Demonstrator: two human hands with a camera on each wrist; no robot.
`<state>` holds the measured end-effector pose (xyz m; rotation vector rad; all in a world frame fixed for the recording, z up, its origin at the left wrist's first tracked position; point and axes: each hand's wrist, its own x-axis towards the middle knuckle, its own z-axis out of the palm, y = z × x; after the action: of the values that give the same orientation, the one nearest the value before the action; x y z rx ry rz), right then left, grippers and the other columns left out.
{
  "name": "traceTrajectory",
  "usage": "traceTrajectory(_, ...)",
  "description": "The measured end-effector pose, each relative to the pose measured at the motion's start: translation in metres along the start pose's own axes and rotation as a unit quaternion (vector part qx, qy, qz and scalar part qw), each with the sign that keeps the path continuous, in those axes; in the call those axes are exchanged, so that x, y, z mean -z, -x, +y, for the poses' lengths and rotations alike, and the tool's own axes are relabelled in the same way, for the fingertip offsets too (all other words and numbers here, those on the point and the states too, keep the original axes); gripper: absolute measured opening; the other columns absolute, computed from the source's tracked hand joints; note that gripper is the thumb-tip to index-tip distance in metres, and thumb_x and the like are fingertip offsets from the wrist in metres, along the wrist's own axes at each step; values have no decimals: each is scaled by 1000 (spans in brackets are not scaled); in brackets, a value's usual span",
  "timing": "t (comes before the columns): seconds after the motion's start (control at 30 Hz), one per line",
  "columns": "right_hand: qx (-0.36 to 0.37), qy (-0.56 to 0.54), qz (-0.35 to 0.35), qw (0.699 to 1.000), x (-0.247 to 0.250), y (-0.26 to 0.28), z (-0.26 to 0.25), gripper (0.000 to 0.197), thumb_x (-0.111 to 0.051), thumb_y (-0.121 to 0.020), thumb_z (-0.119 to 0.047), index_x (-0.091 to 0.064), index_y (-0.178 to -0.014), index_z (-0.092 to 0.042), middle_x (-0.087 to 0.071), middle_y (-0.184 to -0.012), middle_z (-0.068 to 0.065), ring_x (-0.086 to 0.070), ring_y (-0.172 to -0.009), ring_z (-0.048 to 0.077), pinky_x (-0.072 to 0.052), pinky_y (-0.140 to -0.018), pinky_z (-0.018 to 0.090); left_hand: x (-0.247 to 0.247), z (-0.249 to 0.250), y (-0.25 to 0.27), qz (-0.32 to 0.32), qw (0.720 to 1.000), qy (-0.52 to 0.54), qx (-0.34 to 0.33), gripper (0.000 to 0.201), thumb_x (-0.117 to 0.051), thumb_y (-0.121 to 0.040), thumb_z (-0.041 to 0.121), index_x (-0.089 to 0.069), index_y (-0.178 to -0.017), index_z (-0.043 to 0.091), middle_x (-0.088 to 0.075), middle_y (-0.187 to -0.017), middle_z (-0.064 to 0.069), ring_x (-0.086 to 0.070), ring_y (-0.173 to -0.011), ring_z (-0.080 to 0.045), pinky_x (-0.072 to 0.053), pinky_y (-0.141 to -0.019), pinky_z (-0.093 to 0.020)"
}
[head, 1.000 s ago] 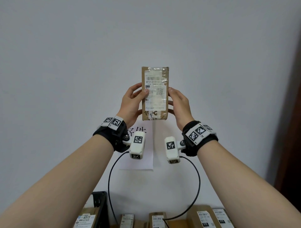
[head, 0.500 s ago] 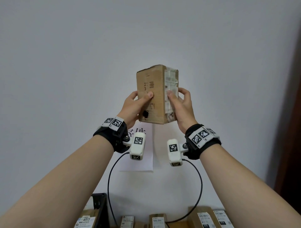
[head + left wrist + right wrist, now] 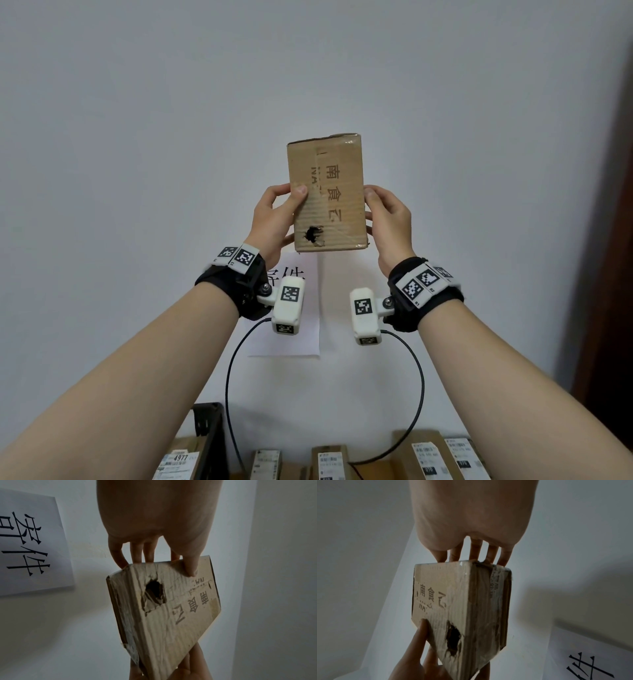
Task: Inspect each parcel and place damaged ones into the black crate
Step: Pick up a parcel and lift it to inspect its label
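I hold a small brown cardboard parcel [image 3: 327,195] upright in front of the wall, at head height. Its broad face with printed characters faces me. A torn hole [image 3: 311,235] gapes near its lower left corner, also plain in the left wrist view as a ragged hole [image 3: 154,592] and in the right wrist view as a dark hole [image 3: 453,638]. My left hand [image 3: 274,219] grips the left edge, thumb on the front. My right hand [image 3: 388,219] grips the right edge. The black crate [image 3: 209,435] shows at the bottom left.
Several labelled cardboard parcels [image 3: 428,455] lie in a row along the bottom edge, and one parcel [image 3: 178,462] sits in the crate. A white paper sign [image 3: 294,329] hangs on the wall behind my wrists. A dark door frame [image 3: 609,240] runs down the right side.
I have turned the parcel between both hands, from its labelled face through an edge to its broad printed face. The hole now faces me.
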<state>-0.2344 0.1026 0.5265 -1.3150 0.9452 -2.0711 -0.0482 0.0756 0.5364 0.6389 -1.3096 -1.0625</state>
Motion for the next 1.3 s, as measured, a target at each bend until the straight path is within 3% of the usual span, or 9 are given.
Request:
traceTrajectory(0.3, -7, -10, -5, 1000, -3, 2, 2, 27, -70, -96, -40, -68, -114, -19, -72, -121, 2, -70, -99, 11, -60, -87, 35, -1, 3, -2, -1, 1000, 11, 6, 24, -54, -105, 47, -63, -117, 28, -73, -102, 8, -69, -87, -8, -53, -81, -33)
traceTrajectory(0.47, -10, -25, 3, 1000, -2, 0, 3, 27, -72, -96, -31, -64, -119, -19, -75, -114, 0, -72, -101, 10, -58, -85, 29, 3, 4, -1, -2, 1000, 5, 14, 37, -70, -97, 44, -59, -130, 33, -76, -118, 7, -71, -111, -9, -55, -95, -46)
traceTrajectory(0.57, -28, -11, 0, 1000, -1, 1, 3, 30, -68, -99, -30, -53, -124, -23, -77, -104, -5, -74, -88, 5, -61, -74, 27, 3, 4, -1, -28, 999, 35, 24, 47, -76, -94, 34, -61, -137, 22, -77, -114, 6, -71, -110, -15, -62, -83, -45)
traceTrajectory(0.67, -8, 42, 34, 999, -1, -3, 7, 17, -66, -98, -23, -63, -114, -26, -72, -109, -4, -69, -101, 13, -58, -89, 39, 0, 3, 2, -40, 999, 21, -6, 34, -75, -95, 24, -70, -128, 18, -77, -112, 4, -73, -102, -15, -61, -68, -36)
traceTrajectory(0.77, -7, 74, 35, 997, -4, -2, 7, 15, -67, -95, -23, -77, -96, -34, -74, -108, -7, -68, -109, 16, -56, -99, 42, -2, 0, 2, -41, 999, 15, -31, 31, -75, -95, 22, -70, -125, 15, -77, -115, -2, -74, -107, -17, -63, -73, -42)
traceTrajectory(0.9, -39, 33, 0, 999, -5, 0, 6, 20, -63, -98, -18, -77, -113, -24, -79, -105, -4, -75, -98, 16, -63, -86, 37, -3, 0, 1, -41, 999, 10, -33, 29, -76, -95, 23, -71, -122, 17, -77, -116, -1, -74, -110, -16, -64, -81, -46)
traceTrajectory(1.07, -50, 26, -5, 998, -7, 3, 6, 21, -62, -99, -17, -75, -114, -22, -79, -106, -2, -76, -96, 16, -63, -81, 34, -1, -2, -2, -38, 999, 7, -31, 29, -76, -95, 26, -71, -122, 18, -78, -114, 1, -74, -108, -16, -64, -77, -42)
traceTrajectory(1.2, -71, 21, -12, 997, -7, 3, 6, 24, -54, -101, -21, -76, -112, -20, -79, -105, 0, -73, -92, 18, -60, -76, 33, 0, -1, -5, -30, 999, 20, 3, 33, -61, -103, 43, -73, -116, 15, -77, -115, 3, -73, -110, -17, -64, -82, -46)
traceTrajectory(1.3, -108, 0, -23, 994, -7, 1, 6, 36, -46, -106, -38, -75, -100, -18, -77, -102, -6, -70, -98, 15, -54, -88, 38, 1, -3, -10, -18, 999, 41, 24, 41, -52, -105, 51, -73, -109, 15, -77, -114, 2, -71, -111, -18, -62, -89, -49)
